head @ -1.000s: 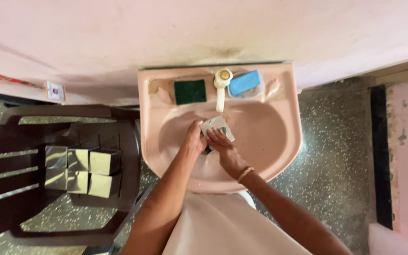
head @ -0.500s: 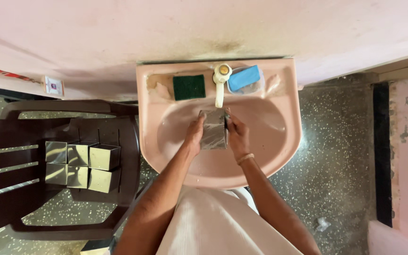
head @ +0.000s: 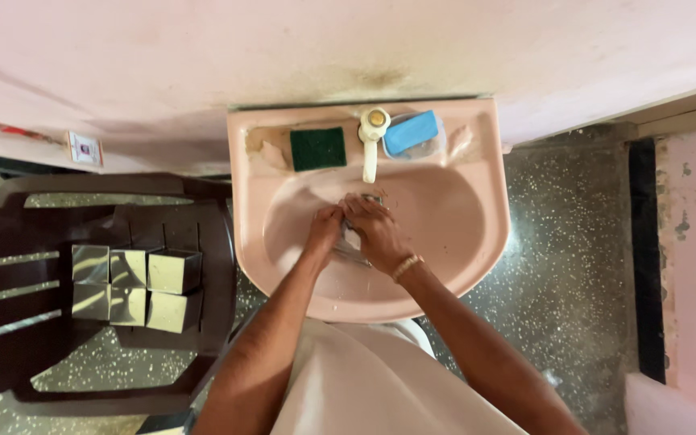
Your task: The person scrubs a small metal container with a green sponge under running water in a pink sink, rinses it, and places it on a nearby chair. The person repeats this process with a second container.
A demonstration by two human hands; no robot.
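Both my hands are together over the bowl of a pink wash basin (head: 477,242), just below the cream tap (head: 372,137). My left hand (head: 324,229) and my right hand (head: 376,229) close around a small shiny metal box (head: 354,251), which is mostly hidden under the fingers. Only its grey edges show between and below the hands. A bracelet sits on my right wrist.
A dark green scouring pad (head: 318,148) and a blue soap bar (head: 411,132) lie on the basin's back ledge. A dark brown plastic chair (head: 203,242) to the left carries several shiny metal boxes (head: 134,286). Pink wall behind, speckled floor around.
The metal box was plainly visible upright between my hands; now my hands have closed over it and shifted slightly, hiding most of it.
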